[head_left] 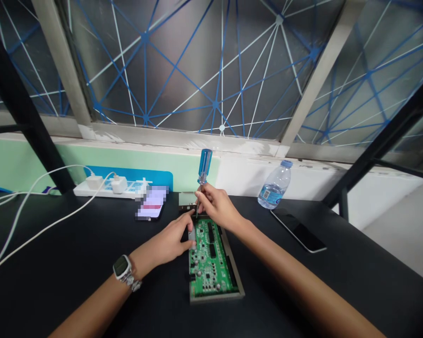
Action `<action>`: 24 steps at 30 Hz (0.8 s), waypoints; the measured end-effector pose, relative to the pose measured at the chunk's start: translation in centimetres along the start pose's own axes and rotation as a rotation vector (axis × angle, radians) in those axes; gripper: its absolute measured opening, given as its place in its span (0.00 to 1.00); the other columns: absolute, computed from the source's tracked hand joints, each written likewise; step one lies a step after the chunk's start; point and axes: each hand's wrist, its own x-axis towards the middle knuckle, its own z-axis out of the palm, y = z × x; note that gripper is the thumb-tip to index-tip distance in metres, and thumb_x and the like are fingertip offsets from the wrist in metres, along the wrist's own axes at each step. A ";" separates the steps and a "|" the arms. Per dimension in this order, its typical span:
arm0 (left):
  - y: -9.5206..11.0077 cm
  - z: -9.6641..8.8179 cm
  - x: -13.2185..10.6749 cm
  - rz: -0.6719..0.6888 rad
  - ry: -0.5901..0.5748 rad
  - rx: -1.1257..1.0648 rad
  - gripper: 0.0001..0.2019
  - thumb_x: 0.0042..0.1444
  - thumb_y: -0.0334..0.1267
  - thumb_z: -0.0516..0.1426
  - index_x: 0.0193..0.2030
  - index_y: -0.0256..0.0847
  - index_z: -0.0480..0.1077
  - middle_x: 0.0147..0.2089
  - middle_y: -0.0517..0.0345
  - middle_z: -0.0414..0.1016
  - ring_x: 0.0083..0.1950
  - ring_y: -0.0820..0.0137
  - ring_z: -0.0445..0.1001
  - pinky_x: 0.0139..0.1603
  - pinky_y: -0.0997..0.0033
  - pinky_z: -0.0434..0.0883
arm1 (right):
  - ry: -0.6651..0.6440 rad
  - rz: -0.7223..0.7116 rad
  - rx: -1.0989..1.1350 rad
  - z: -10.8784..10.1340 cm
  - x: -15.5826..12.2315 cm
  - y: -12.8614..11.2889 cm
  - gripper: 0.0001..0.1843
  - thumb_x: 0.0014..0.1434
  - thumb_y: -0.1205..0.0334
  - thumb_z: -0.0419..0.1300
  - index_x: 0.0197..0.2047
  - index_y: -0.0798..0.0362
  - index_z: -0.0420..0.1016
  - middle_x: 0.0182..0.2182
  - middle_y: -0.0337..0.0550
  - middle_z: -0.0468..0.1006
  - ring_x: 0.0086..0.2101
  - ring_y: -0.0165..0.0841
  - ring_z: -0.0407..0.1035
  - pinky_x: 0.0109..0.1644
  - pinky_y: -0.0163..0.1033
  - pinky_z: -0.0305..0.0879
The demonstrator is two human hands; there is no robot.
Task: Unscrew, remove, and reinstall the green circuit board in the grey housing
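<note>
Left hand (165, 241) on green PCB (211, 263), right hand (218, 206) gripping blue-handled screwdriver (205, 165)

Quick count of my bench: just my left hand (162, 239) and right hand (216, 206), one blue-handled screwdriver (205, 165), one green circuit board (211, 263) and one watch (122, 267). Around those I've got one water bottle (275, 188), two phones (151, 203) (298, 230), one power strip (91, 190) and two white chargers (94, 182) (119, 184).
</note>
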 end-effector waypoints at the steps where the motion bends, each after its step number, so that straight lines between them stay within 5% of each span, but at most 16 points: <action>1: 0.1 0.2 0.0 -0.006 -0.008 0.013 0.09 0.52 0.34 0.61 0.37 0.44 0.64 0.47 0.54 0.71 0.45 0.61 0.70 0.46 0.65 0.63 | 0.000 -0.002 -0.001 0.0 0.0 0.0 0.10 0.68 0.55 0.51 0.35 0.50 0.66 0.21 0.35 0.75 0.24 0.32 0.73 0.33 0.37 0.66; 24: 0.8 1.8 0.5 0.003 0.009 0.040 0.13 0.52 0.32 0.60 0.32 0.43 0.56 0.55 0.53 0.64 0.57 0.59 0.66 0.58 0.58 0.62 | 0.099 0.048 -0.056 -0.2 -0.5 0.8 0.16 0.66 0.52 0.55 0.29 0.51 0.64 0.17 0.34 0.71 0.20 0.30 0.73 0.26 0.32 0.63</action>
